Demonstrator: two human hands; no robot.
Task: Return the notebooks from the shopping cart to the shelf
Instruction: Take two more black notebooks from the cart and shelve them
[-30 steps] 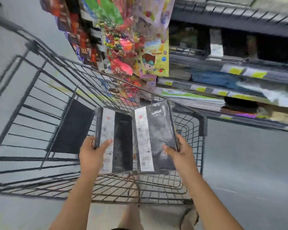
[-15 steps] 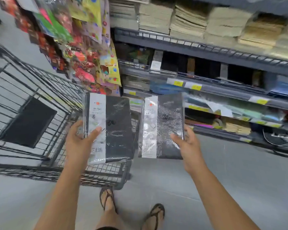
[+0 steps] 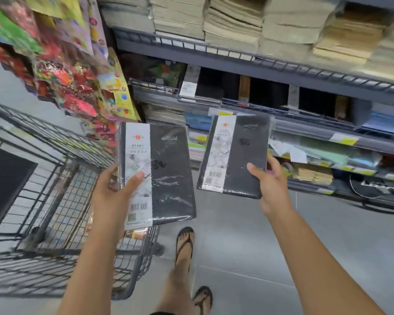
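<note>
Your left hand [image 3: 114, 192] grips a black plastic-wrapped notebook with a white label strip [image 3: 158, 176], thumb pressed on the strip, fingers tucked behind the spine edge. It hangs over the near corner of the dark wire shopping cart [image 3: 55, 201], just right of the basket. Your right hand [image 3: 271, 185] holds a second black plastic-wrapped notebook with the same white strip [image 3: 236, 155], thumb on the cover, fingers behind; this one sits further right of the cart, clear of it, out in front of the grey metal shelf [image 3: 259, 62] (both covers face up at you, slightly tilted). The two notebooks are apart, not touching. Past the cart, tan paper stacks [image 3: 234, 21] fill the shelf's top tier. Colourful hanging packets [image 3: 66, 71] dangle above the cart's far side.
</note>
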